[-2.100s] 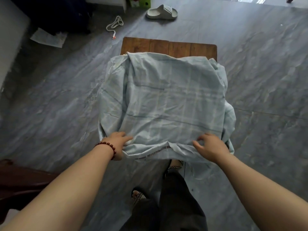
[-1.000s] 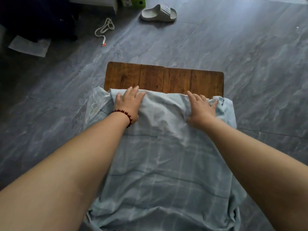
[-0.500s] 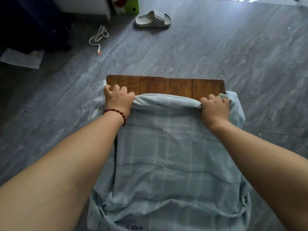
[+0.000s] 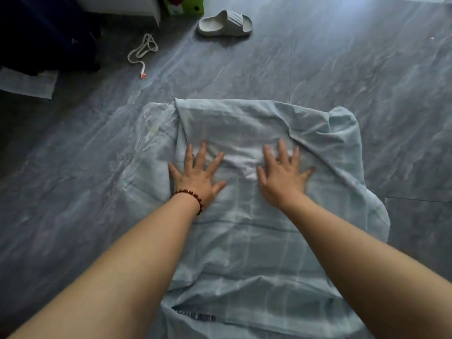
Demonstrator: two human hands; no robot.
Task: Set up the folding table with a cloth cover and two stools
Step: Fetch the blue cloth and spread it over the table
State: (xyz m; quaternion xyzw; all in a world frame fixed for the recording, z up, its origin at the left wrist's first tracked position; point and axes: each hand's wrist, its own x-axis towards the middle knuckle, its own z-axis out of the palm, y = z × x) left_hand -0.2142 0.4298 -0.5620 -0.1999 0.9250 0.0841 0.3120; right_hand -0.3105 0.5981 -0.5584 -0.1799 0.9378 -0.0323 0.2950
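A pale blue checked cloth [image 4: 256, 245] now drapes over the whole folding table, whose wooden top is fully hidden beneath it. My left hand [image 4: 197, 176], with a red bead bracelet at the wrist, lies flat on the cloth with fingers spread. My right hand [image 4: 281, 176] presses flat on the cloth beside it, fingers also spread. Both hands rest near the table's middle, a little toward the far side. Folds run across the cloth's far right corner. No stools are in view.
Grey marbled floor surrounds the table. A grey slipper [image 4: 225, 23] lies at the far middle, a white cord [image 4: 143, 51] at the far left, and a sheet of paper [image 4: 27, 83] by the left edge. A green box [image 4: 187, 4] and white furniture stand at the top.
Both hands pulled the cloth's far edge over the remaining bare wood, let it go, and now lie flat and spread on top of the cloth.
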